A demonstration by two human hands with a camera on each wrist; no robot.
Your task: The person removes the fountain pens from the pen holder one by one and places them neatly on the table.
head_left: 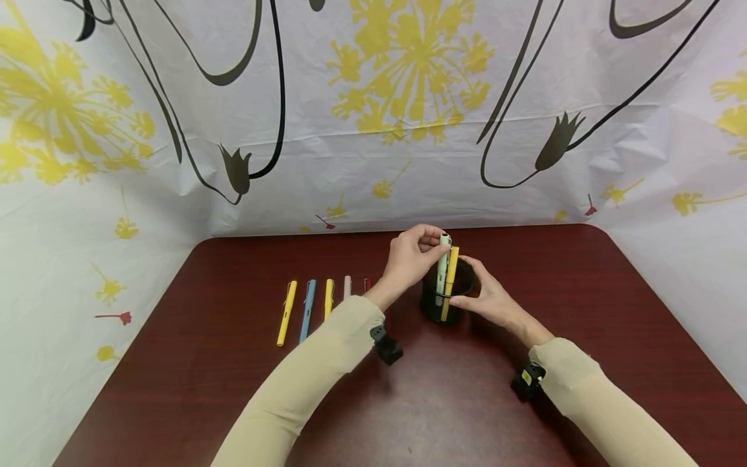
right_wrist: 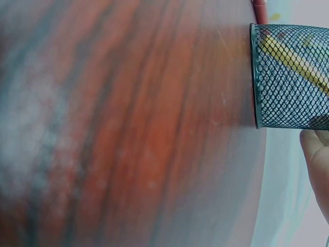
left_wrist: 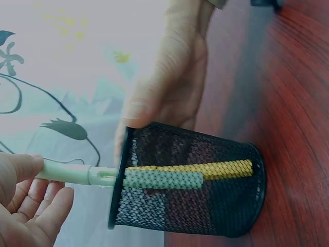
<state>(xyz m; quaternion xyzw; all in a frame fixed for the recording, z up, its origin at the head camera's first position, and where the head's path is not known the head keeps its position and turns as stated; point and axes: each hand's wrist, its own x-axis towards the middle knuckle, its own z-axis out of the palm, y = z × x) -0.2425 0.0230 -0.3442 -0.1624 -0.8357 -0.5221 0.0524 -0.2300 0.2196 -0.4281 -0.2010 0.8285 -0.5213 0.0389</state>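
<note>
My left hand (head_left: 410, 258) pinches the upper end of a pale green pen (head_left: 441, 275) between thumb and fingers. The pen's lower part is inside a black mesh pen holder (head_left: 430, 310), its tip above the bottom in the left wrist view. Beside it a yellow pen (head_left: 452, 269) leans inside the holder, reaching down near the base. My right hand (head_left: 495, 299) grips the holder at its rim, thumb on the near side and fingers round the far right side. The holder stands upright on the table.
Left of the holder lies a row of pens: a yellow pen (head_left: 286, 314), a blue pen (head_left: 308, 310), another yellow pen (head_left: 329, 297), a pale pink pen (head_left: 347, 286) and a red pen (head_left: 367, 284). My left forearm partly covers them. A patterned sheet (head_left: 303, 130) hangs behind the dark red table (head_left: 233, 363).
</note>
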